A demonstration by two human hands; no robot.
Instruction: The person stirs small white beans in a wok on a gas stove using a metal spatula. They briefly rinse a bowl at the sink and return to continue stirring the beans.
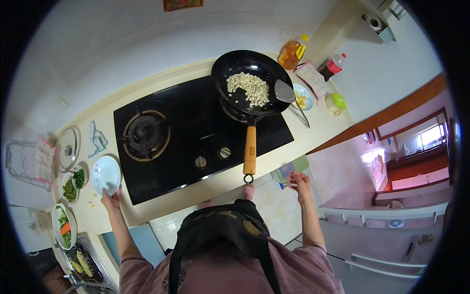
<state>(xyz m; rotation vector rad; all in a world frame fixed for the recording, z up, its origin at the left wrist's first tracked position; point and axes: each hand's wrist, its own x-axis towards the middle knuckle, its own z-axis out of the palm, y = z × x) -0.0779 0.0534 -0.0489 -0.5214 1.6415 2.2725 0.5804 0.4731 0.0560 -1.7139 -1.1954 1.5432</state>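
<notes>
My left hand (111, 200) grips the lower rim of a white plate with a floral pattern (106, 173), left of the gas hob. Nothing can be seen on the plate. My right hand (300, 182) is over the floor in front of the counter, its fingers curled; whether they hold anything is unclear. A black wok (238, 60) sits on the right burner, its wooden handle (250, 150) towards me. Pale chopped pieces (253, 87) lie in the wok. A metal spatula (284, 91) rests across its right rim, handle over the counter.
A small plate with yellow pieces (309, 96), an oil bottle (292, 53) and a cola bottle (332, 67) stand right of the wok. Leftward are a glass lid (68, 150), a cloth (96, 139), bowls of greens (78, 178), a vegetable basket (73, 224) and a sink (96, 253).
</notes>
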